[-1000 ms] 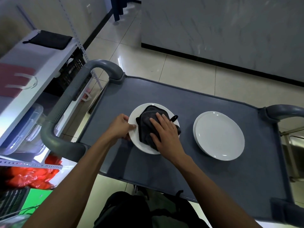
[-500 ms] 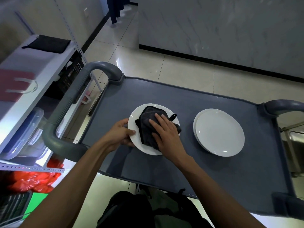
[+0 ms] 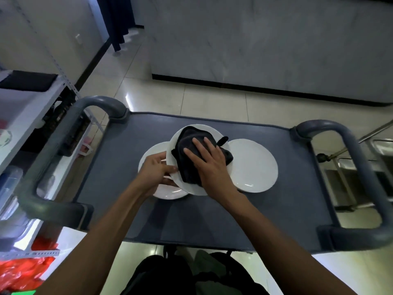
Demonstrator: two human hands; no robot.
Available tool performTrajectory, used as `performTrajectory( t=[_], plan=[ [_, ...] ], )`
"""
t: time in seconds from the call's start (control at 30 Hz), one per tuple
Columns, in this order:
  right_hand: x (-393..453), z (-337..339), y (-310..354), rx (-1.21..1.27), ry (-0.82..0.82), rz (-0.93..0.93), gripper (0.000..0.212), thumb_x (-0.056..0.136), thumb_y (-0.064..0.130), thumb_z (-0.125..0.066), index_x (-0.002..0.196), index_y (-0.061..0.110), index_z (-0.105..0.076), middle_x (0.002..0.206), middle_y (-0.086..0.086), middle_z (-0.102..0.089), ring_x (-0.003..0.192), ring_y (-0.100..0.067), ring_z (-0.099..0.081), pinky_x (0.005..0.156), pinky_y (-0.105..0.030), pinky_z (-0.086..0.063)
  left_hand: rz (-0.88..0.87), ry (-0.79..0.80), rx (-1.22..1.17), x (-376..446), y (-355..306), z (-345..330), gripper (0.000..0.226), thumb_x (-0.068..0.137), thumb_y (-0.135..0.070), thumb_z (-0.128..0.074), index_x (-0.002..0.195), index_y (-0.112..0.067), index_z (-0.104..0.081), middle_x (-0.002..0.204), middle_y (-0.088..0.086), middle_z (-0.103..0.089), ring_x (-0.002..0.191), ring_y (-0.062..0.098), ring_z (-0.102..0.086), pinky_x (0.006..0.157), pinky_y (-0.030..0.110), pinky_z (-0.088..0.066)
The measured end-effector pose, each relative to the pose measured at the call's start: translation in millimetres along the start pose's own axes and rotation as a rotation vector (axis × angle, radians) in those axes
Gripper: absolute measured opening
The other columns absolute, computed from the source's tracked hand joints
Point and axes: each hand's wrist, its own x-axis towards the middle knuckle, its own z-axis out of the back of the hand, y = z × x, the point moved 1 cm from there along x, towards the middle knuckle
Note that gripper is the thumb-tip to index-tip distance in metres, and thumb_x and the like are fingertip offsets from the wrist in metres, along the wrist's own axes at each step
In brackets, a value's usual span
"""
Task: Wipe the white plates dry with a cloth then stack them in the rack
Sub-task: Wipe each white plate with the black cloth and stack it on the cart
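The left hand (image 3: pixel 156 170) pinches the raised plate (image 3: pixel 192 189) by its near rim to steady it while the flat, open-fingered right hand (image 3: pixel 209 165) presses the dark cloth (image 3: pixel 187 143) into it.

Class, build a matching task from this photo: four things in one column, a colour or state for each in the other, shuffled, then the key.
Things
1. cloth
2. lifted plate
3. cart handle
4. right hand

States
A. grey
B. pressing flat on the cloth
C. dark, bunched on the plate
D. held at its rim by the left hand

Pairs: 1-C, 2-D, 3-A, 4-B
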Motion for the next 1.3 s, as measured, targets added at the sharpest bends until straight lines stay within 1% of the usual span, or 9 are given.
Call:
performTrajectory(
  t=[0.1,0.2,0.27,0.4,0.6,0.8,0.97,1.1,1.3],
  plan=[
    [-4,22,-13,-0.038,0.012,0.03,0.056,0.095,0.034,-0.038,0.15,0.027,-0.045,0.162,-0.007,-0.031,0.15,-0.038,-0.022,0.118,-0.06,-0.021,-0.05,0.065,0.039,-4,-10,-29,0.036,0.086,0.013,-0.06,0.109,-0.011,-0.074,0.099,0.017,-0.075,0.082,0.04,-0.073,0.062,0.046,-0.061],
    [-11,46,-31,-0.09,0.009,0.038,0.06,0.093,0.041,-0.032,0.151,0.029,-0.043,0.163,-0.006,-0.029,0.151,-0.037,-0.021,0.119,-0.06,-0.018,-0.062,0.082,0.066,-11,-16,-64,0.036,0.086,0.014,-0.059,0.111,-0.008,-0.072,0.1,0.019,-0.074,0.085,0.042,-0.072,0.068,0.054,-0.061],
    [-19,62,-48,-0.126,0.002,0.034,0.061,0.091,0.042,-0.033,0.151,0.03,-0.042,0.163,-0.006,-0.029,0.15,-0.036,-0.021,0.118,-0.059,-0.018,-0.063,0.087,0.063,-15,-19,-87,0.034,0.084,0.014,-0.061,0.11,-0.006,-0.071,0.099,0.021,-0.074,0.084,0.043,-0.072,0.07,0.054,-0.061],
    [-38,93,-80,-0.146,-0.046,-0.05,0.059,0.091,0.038,-0.035,0.15,0.033,-0.042,0.163,-0.005,-0.029,0.15,-0.034,-0.022,0.117,-0.06,-0.02,-0.075,0.078,0.032,-23,-23,-131,0.035,0.083,0.016,-0.061,0.107,-0.007,-0.072,0.091,0.013,-0.077,0.075,0.035,-0.074,0.055,0.038,-0.059],
    [-62,127,-122,-0.209,-0.18,-0.202,0.059,0.093,0.02,-0.057,0.149,0.034,-0.043,0.161,-0.004,-0.033,0.149,-0.032,-0.025,0.117,-0.058,-0.021,-0.093,-0.007,-0.071,-36,-13,-182,0.037,0.083,0.014,-0.059,0.114,-0.004,-0.07,0.097,0.016,-0.076,0.08,0.036,-0.073,0.069,0.056,-0.061],
    [-100,145,-147,-0.171,-0.216,-0.324,0.06,0.093,0.006,-0.055,0.147,0.031,-0.046,0.16,-0.004,-0.035,0.148,-0.034,-0.026,0.116,-0.058,-0.025,-0.116,-0.116,-0.245,-47,-10,-216,0.037,0.085,0.015,-0.056,0.114,-0.004,-0.069,0.095,0.012,-0.076,0.076,0.03,-0.073,0.059,0.04,-0.06],
    [-132,145,-139,0.001,-0.24,-0.323,0.053,0.099,0.009,-0.051,0.149,0.024,-0.046,0.161,-0.007,-0.032,0.15,-0.036,-0.021,0.118,-0.055,-0.027,-0.148,-0.182,-0.375,-52,-10,-236,0.043,0.084,0.015,-0.056,0.124,0.001,-0.064,0.108,0.016,-0.073,0.085,0.034,-0.073,0.064,0.045,-0.061],
    [-142,137,-114,0.107,-0.288,-0.331,0.049,0.1,0.011,-0.053,0.148,0.02,-0.048,0.161,-0.009,-0.032,0.149,-0.037,-0.02,0.119,-0.054,-0.024,-0.18,-0.208,-0.394,-55,-9,-244,0.041,0.085,0.013,-0.056,0.122,-0.001,-0.065,0.105,0.016,-0.074,0.083,0.034,-0.073,0.065,0.045,-0.061],
    [-154,124,-97,0.1,-0.284,-0.222,0.052,0.099,0.014,-0.056,0.149,0.023,-0.046,0.162,-0.01,-0.029,0.15,-0.039,-0.018,0.116,-0.063,-0.024,-0.21,-0.259,-0.357,-57,-11,-244,0.036,0.089,0.007,-0.059,0.122,-0.004,-0.067,0.102,0.017,-0.073,0.065,0.021,-0.069,0.055,0.028,-0.055]
  ],
)
